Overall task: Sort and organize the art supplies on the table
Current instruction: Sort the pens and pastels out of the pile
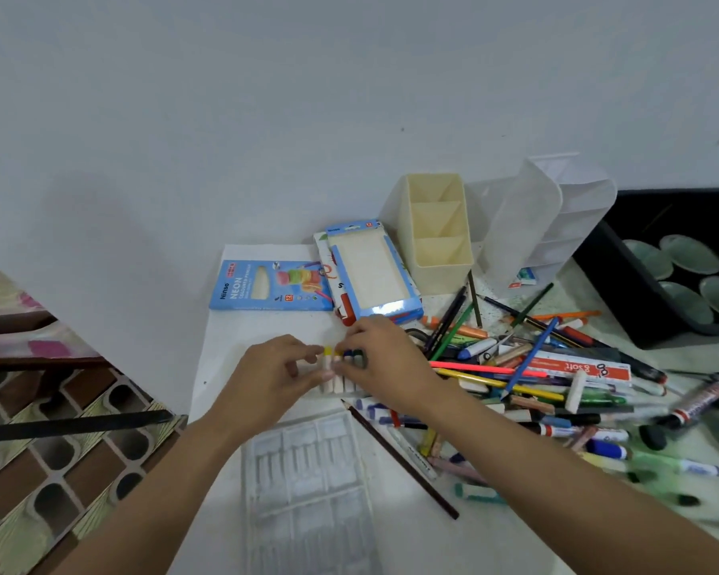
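Centrally on the white table, left hand and right hand meet, each pinching a short row of crayons between them. They look light, waxy and snappable; best gripped gently by the paper-wrapped middles, I judge.

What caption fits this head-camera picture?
Left hand and right hand pinch a row of small crayons beside a messy pile of pens.

Bare to the frame edge: slender forearms from 7 and 5 o'clock, tapering to left hand and right hand
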Available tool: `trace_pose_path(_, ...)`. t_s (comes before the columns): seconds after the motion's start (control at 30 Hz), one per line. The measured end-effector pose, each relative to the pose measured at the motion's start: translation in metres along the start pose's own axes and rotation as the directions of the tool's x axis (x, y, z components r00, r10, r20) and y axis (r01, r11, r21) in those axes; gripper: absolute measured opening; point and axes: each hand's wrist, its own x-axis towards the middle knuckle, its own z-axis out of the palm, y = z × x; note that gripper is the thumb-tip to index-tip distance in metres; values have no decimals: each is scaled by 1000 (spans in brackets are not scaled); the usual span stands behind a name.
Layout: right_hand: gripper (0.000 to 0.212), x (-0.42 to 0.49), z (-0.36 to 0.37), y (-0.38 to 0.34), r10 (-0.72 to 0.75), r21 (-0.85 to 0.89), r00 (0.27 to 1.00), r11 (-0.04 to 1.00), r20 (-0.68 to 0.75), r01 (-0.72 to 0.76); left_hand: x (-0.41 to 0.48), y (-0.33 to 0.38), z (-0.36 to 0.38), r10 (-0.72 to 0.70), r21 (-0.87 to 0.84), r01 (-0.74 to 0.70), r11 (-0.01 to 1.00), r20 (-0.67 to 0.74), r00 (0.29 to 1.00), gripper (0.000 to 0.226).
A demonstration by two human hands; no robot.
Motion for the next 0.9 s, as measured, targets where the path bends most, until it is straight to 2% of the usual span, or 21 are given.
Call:
trace_pose_path(0.07,26,-1,-2,-1,-11,-12,1000,1000,11,11,-3,-4,1,38,50,-40,998,39,999,39)
trace_pose_path(0.2,22,1,-3,-7,7,-113,996,994,94,3,-5,-5,7,127,148,-128,981,16,992,39)
trace_pose_path(0.47,26,7,-7,-9,39,-208,975,978,221,8,2,3,3,97,215,-114,970,87,991,40)
trace_pose_path(0.73,37,6,-10,-3,-33,-229,961,968,273,98,-1,-3,7,127,214,-139,967,71,989,46)
trace_pose_path(0.9,31,8,-12,-3,-54,-242,954,962,294,129,-3,-6,11,139,234,-150,961,63,988,45)
